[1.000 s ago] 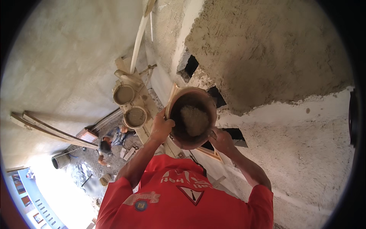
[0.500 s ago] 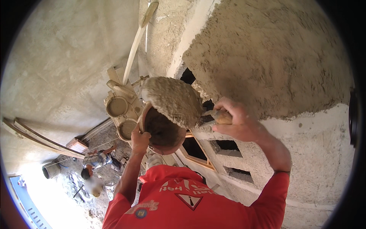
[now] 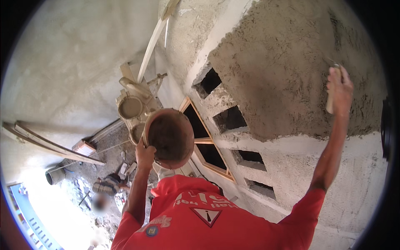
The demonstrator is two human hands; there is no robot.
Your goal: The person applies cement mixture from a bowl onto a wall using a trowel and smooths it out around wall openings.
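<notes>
Nearest the camera, at the bottom of the frame, was the red shirt [image 3: 200, 221] of the person, both arms raised from it. The left hand [image 3: 145, 154], at centre left, was closed around the rim of a round reddish pan [image 3: 170, 138], tipped so its dark inside faced the camera; held at that tilt and close to the wall, it would keep its contents within reach of the other arm. Whether anything remained in it could not be told. The right hand [image 3: 339, 89], at upper right, was wrapped around the handle of a tool [image 3: 330, 104], pressed against the rough grey plaster [image 3: 283, 75], as if spreading it; the blade was hidden.

That patch of plaster looked damp and coarse, and ended above a smoother pale band. Rectangular vent holes [image 3: 230, 118] ran diagonally across the wall beside a wooden-framed window [image 3: 204, 141]. Farther left stood pale buckets [image 3: 130, 107] on a wooden scaffold, and far below lay planks [image 3: 46, 143], rubble and a dark pipe [image 3: 54, 175] on the ground.
</notes>
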